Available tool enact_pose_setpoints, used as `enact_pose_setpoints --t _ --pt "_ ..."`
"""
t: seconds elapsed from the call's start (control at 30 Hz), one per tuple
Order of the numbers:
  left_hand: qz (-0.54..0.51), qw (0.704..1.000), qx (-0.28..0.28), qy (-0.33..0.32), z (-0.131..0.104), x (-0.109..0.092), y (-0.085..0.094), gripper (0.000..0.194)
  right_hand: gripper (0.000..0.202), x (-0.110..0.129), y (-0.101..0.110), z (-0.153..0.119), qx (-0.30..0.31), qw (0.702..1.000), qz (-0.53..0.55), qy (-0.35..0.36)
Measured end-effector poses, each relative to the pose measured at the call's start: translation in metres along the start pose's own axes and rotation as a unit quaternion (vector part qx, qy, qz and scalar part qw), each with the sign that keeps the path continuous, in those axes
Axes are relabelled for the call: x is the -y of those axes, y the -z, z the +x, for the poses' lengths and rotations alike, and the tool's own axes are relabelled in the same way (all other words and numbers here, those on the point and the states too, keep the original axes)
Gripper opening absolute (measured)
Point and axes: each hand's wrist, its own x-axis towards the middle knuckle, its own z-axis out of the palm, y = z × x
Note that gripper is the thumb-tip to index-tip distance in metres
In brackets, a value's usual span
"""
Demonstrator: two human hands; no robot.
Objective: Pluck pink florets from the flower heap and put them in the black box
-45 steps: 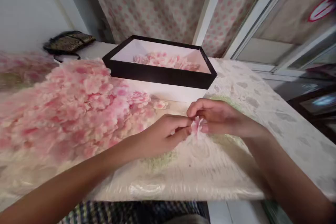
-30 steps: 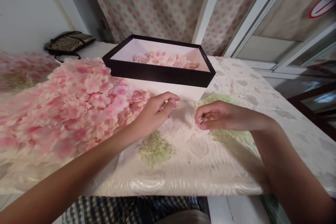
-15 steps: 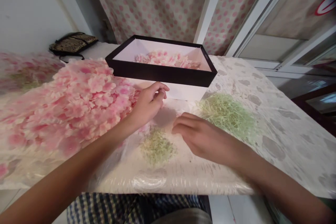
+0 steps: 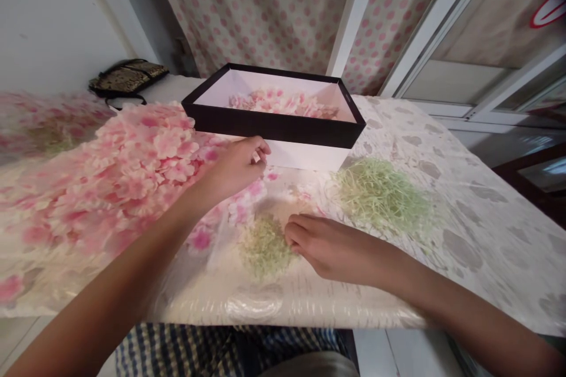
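Note:
My left hand [image 4: 243,166] is closed, with fingers curled in front of the box [image 4: 272,125], near the right edge of the pink flower heap [image 4: 145,159]; what it holds, if anything, is hidden. My right hand [image 4: 316,244] is pinched at the right edge of a small pile of pale green bits [image 4: 266,247]. Whatever lies between its fingertips cannot be made out. The black-rimmed white box has pink flowers [image 4: 287,101] inside. Some loose pink petals [image 4: 241,207] lie between the heap and the small green pile.
A larger heap of green shredded strands [image 4: 384,194] sits right of the box. At the back left lies a patterned bag [image 4: 128,78]. The table's cloth [image 4: 460,212] has grey leaf shapes. Behind hang dotted curtains [image 4: 265,6] beside white door frames.
My right hand has moved down and slightly left, to the small green pile. My left hand has shifted a little left. Petals between the hands show more now.

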Motion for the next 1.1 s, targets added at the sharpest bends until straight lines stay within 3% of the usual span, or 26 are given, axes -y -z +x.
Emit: enact_pose_setpoints --t 0.17,0.27,0.53,0.63,0.77,1.1 --pt "0.140 0.986 0.053 -0.069 -0.004 0.004 -0.009 0.019 0.015 0.001 0.002 0.000 -0.021 0.999 -0.036 -0.014" --pt "0.148 0.983 0.072 -0.078 -0.006 0.006 -0.017 0.011 0.015 0.000 0.001 0.002 -0.035 0.998 -0.055 -0.012" --pt "0.066 0.995 0.037 -0.058 -0.006 -0.004 -0.017 0.023 0.021 0.001 0.004 0.002 -0.031 0.998 -0.044 -0.032" --pt "-0.040 0.999 0.026 -0.019 -0.007 -0.013 -0.013 0.024 0.022 0.001 0.002 0.000 -0.050 0.998 -0.022 -0.019" --pt "-0.188 0.978 0.074 0.042 -0.010 -0.017 -0.009 0.022 0.024 -0.002 0.000 -0.001 -0.090 0.995 0.038 -0.008" --pt "-0.276 0.953 0.115 0.051 -0.010 -0.015 -0.010 0.022 0.021 -0.008 0.000 0.001 -0.162 0.975 0.152 -0.009"
